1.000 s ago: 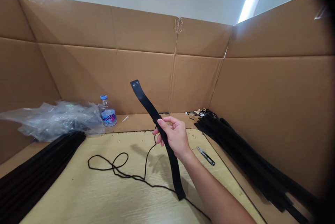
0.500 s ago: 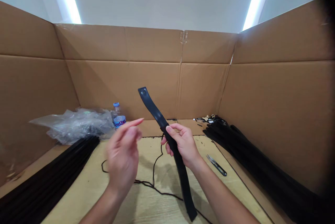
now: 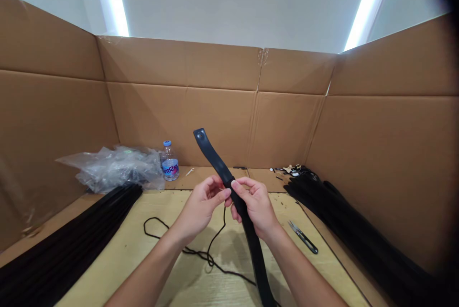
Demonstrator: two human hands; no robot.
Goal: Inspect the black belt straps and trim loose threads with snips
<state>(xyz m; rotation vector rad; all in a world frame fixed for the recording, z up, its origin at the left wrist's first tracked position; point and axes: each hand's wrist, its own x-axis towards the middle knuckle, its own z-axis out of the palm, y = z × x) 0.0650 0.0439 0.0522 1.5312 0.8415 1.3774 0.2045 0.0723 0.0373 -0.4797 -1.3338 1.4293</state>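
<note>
- Standing around the worktop (image 3: 111, 254) on its left, far and right sides are three cardboard walls (image 3: 215, 125)
- Two bundles of black strips lie lengthwise, the left bundle (image 3: 71, 245) along the worktop's left edge, the right bundle (image 3: 344, 221) along its right edge; I cannot count the strips
- One pile of clear plastic (image 3: 118, 168) sits beyond the far left corner
- One black strap (image 3: 255, 245) is held up above the worktop's middle, slanting, its upper end with one round stud rising past the far edge, its lower end reaching toward the near edge
- Two hands are at it: the right hand (image 3: 258, 206) clamped on the strap, thumb in front, fingers behind; the left hand (image 3: 202, 202) has thumb and fingertips at the strap's left side, and I cannot tell what they pinch
- One dark cord (image 3: 224, 221), apparently single, hangs below the hands and loops on the worktop
- One bottle (image 3: 170, 163), capped in blue, stands upright beyond the far edge
- One pair of snips (image 3: 304, 239) lies near the right edge
- One small white piece (image 3: 190, 171) lies just beside the bottle
</note>
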